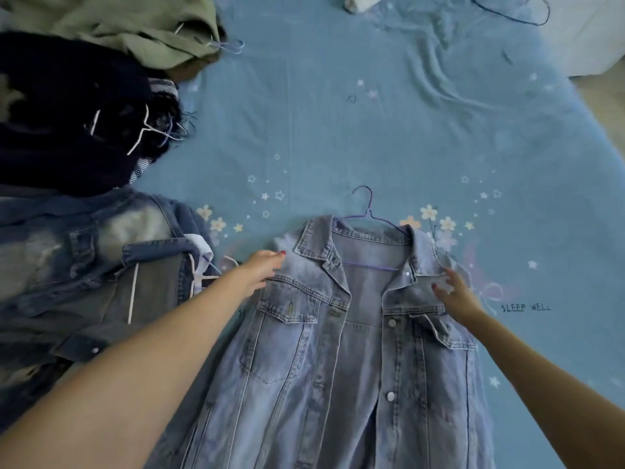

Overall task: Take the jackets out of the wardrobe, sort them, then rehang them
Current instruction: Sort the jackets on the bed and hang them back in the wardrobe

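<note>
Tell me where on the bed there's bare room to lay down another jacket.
Bare sheet lies beyond the light denim jacket, right of the dark pile and green jacket. The left edge is crowded, down to the bleached denim jacket.
</note>
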